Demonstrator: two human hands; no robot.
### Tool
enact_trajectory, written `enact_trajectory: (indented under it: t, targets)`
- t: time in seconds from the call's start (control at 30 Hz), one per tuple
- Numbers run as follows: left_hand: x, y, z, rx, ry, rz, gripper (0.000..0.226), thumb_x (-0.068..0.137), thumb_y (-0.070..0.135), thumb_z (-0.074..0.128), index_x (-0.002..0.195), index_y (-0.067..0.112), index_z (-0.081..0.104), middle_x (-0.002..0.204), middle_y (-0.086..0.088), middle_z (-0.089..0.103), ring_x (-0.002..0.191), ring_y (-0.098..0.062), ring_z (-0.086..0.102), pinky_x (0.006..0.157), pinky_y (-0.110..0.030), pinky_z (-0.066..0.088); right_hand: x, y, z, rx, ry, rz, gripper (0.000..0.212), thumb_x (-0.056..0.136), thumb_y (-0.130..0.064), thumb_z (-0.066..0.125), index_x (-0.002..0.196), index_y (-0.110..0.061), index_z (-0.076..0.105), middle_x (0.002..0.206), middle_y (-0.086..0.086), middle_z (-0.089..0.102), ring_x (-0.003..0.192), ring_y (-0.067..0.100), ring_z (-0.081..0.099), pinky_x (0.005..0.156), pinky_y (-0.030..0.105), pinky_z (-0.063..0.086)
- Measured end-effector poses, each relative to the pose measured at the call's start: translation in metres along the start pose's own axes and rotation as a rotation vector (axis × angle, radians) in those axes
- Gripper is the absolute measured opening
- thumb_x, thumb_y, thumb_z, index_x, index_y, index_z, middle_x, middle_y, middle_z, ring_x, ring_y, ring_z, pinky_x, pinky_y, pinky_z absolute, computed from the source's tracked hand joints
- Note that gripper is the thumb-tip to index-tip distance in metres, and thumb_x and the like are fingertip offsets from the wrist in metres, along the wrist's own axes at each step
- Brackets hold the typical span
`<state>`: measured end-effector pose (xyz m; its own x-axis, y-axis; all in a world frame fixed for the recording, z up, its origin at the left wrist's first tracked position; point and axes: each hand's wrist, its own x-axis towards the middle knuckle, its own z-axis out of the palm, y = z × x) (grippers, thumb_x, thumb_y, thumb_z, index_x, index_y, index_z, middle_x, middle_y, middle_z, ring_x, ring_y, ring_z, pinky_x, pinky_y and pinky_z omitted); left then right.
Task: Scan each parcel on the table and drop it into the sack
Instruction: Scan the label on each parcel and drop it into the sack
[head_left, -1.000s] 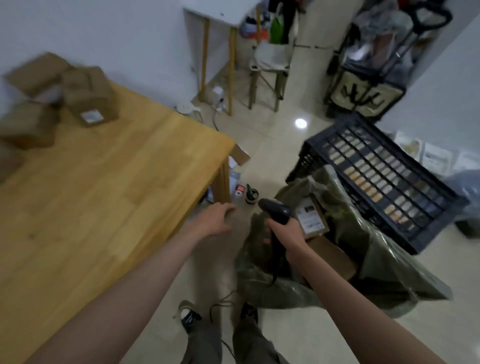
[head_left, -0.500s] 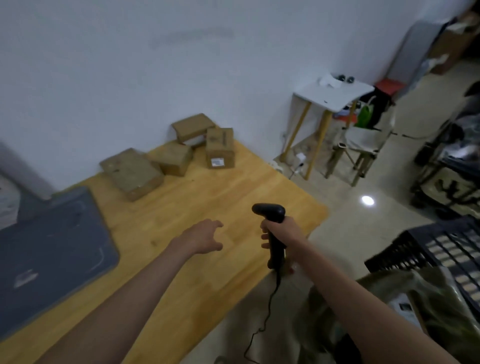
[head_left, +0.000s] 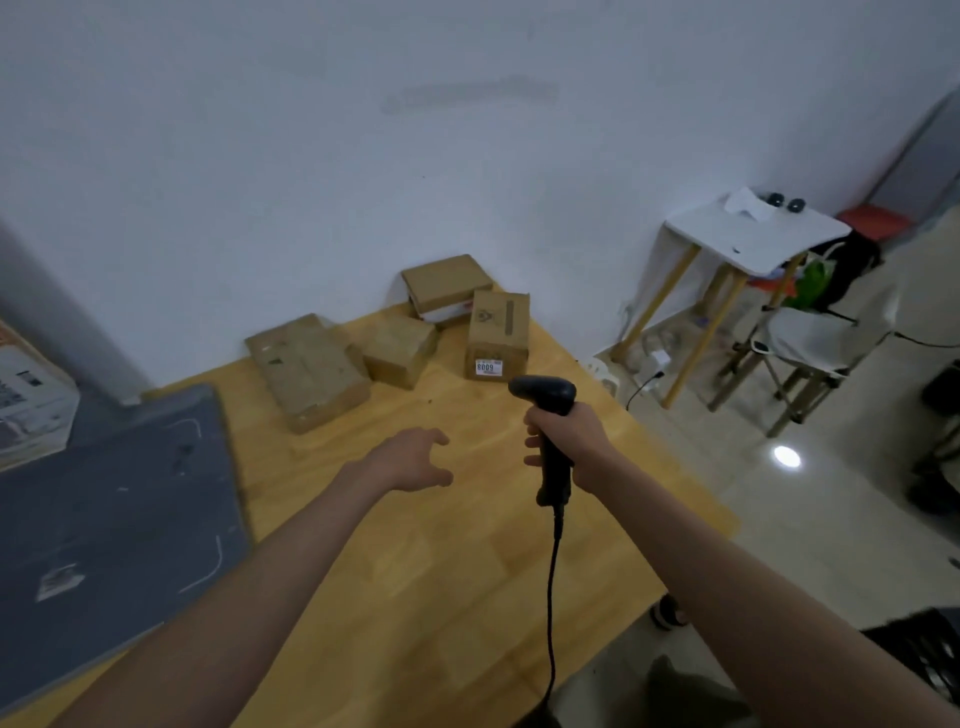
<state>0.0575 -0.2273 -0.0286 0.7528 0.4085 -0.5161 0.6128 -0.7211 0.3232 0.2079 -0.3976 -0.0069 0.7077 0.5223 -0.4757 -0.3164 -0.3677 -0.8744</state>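
Several brown cardboard parcels sit at the far edge of the wooden table (head_left: 415, 571) by the wall: a flat wide one (head_left: 306, 370), a small one (head_left: 399, 349), a tilted one (head_left: 447, 287) and an upright one (head_left: 497, 335) with a white label facing me. My right hand (head_left: 569, 441) grips a black corded barcode scanner (head_left: 549, 415), held above the table just in front of the labelled parcel. My left hand (head_left: 413, 460) hovers over the table with fingers spread and holds nothing. The green sack (head_left: 675, 696) shows only as a dark sliver at the bottom edge.
A dark grey mat (head_left: 104, 519) covers the table's left part, with a printed box (head_left: 31, 400) beyond it. A small white side table (head_left: 753, 234) and a folding chair (head_left: 815, 338) stand to the right. A black crate corner (head_left: 919, 649) lies at lower right.
My view swung from the sack and crate on the floor up to the table. Both hands moved over the table toward the parcels, the scanner staying in my right hand.
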Motion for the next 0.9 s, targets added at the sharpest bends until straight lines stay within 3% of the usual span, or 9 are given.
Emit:
enact_trajectory:
  t: [0.17, 0.37, 0.6, 0.7, 0.77, 0.83, 0.9]
  targets:
    - [0.071, 0.001, -0.029, -0.077, -0.025, -0.07, 0.071, 0.09, 0.045, 0.067, 0.15, 0.023, 0.036, 0.155, -0.005, 0.035, 0.139, -0.026, 0.038, 0.107, -0.04, 0.04, 0.078, -0.026, -0.001, 0.071, 0.014, 0.046, 0.018, 0.089, -0.009, 0.07, 0.103, 0.002, 0.068, 0.088, 0.015, 0.065, 0.081, 0.027, 0.067, 0.071, 0.045, 0.064]
    - [0.158, 0.008, -0.06, -0.249, 0.001, -0.143, 0.078, 0.089, 0.044, 0.069, 0.153, 0.02, 0.031, 0.155, -0.006, 0.035, 0.138, -0.025, 0.04, 0.101, -0.034, 0.04, 0.183, -0.056, -0.008, 0.081, 0.024, 0.099, 0.018, 0.09, -0.01, 0.068, 0.107, -0.002, 0.066, 0.089, 0.015, 0.064, 0.081, 0.027, 0.066, 0.064, 0.037, 0.059]
    - [0.248, 0.009, -0.07, -0.44, 0.048, -0.21, 0.09, 0.089, 0.04, 0.07, 0.157, 0.014, 0.017, 0.159, -0.008, 0.029, 0.14, -0.026, 0.037, 0.106, -0.037, 0.042, 0.267, -0.051, -0.011, 0.066, 0.009, 0.189, 0.027, 0.094, -0.013, 0.069, 0.118, -0.011, 0.057, 0.098, 0.003, 0.055, 0.101, 0.031, 0.057, 0.091, 0.047, 0.058]
    - [0.279, 0.003, -0.068, -0.609, 0.042, -0.258, 0.103, 0.084, 0.044, 0.074, 0.158, 0.014, 0.008, 0.163, -0.007, 0.021, 0.145, -0.027, 0.03, 0.112, -0.04, 0.037, 0.288, -0.039, -0.011, 0.062, -0.018, 0.216, 0.017, 0.093, -0.011, 0.069, 0.106, -0.014, 0.058, 0.108, 0.009, 0.059, 0.101, 0.032, 0.057, 0.097, 0.051, 0.055]
    - [0.297, -0.002, -0.066, -0.69, 0.049, -0.288, 0.107, 0.083, 0.046, 0.075, 0.159, 0.015, 0.006, 0.164, -0.005, 0.015, 0.148, -0.024, 0.024, 0.116, -0.041, 0.032, 0.299, -0.03, -0.009, 0.047, -0.038, 0.228, 0.018, 0.093, -0.013, 0.07, 0.107, -0.013, 0.059, 0.118, 0.019, 0.06, 0.106, 0.036, 0.059, 0.101, 0.054, 0.052]
    - [0.312, -0.007, -0.063, -0.743, 0.069, -0.296, 0.106, 0.081, 0.046, 0.076, 0.159, 0.016, 0.01, 0.164, -0.002, 0.015, 0.148, -0.021, 0.023, 0.116, -0.039, 0.031, 0.307, -0.024, -0.007, 0.03, -0.054, 0.235, 0.014, 0.092, -0.016, 0.071, 0.103, -0.013, 0.062, 0.121, 0.022, 0.06, 0.112, 0.038, 0.058, 0.105, 0.059, 0.047]
    - [0.324, -0.008, -0.062, -0.804, 0.073, -0.281, 0.092, 0.081, 0.042, 0.076, 0.154, 0.016, 0.026, 0.16, -0.001, 0.025, 0.142, -0.02, 0.031, 0.108, -0.033, 0.035, 0.313, -0.016, -0.005, 0.024, -0.063, 0.236, 0.019, 0.092, -0.018, 0.071, 0.109, -0.012, 0.065, 0.111, 0.021, 0.062, 0.106, 0.034, 0.06, 0.107, 0.059, 0.044]
